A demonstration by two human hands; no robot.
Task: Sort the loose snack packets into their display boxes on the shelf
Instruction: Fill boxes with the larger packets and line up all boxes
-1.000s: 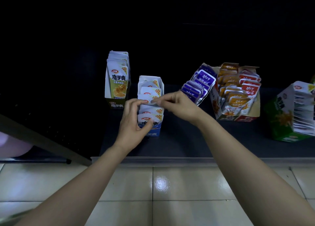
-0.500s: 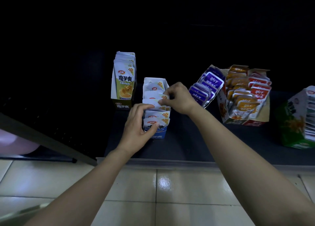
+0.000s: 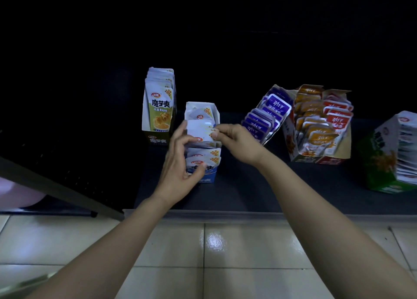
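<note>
A blue-and-white display box (image 3: 208, 177) stands near the front of the dark shelf, filled with white snack packets. My left hand (image 3: 180, 161) grips its left side, thumb across the front packets, fingers reaching up beside a white packet (image 3: 199, 130). My right hand (image 3: 237, 141) pinches that packet's right edge above the box's middle. The packet lies tilted across the row of packets.
A tall green box (image 3: 158, 109) of packets stands behind on the left. Purple packets (image 3: 268, 116), an orange-and-red box (image 3: 320, 127) and a green box (image 3: 392, 154) sit to the right. The shelf lip (image 3: 225, 214) runs along the front, above the tiled floor (image 3: 180, 253).
My left fingers rose from the box's front to the packet's left edge. My right hand shifted slightly right, still pinching the packet. The view moved a little closer.
</note>
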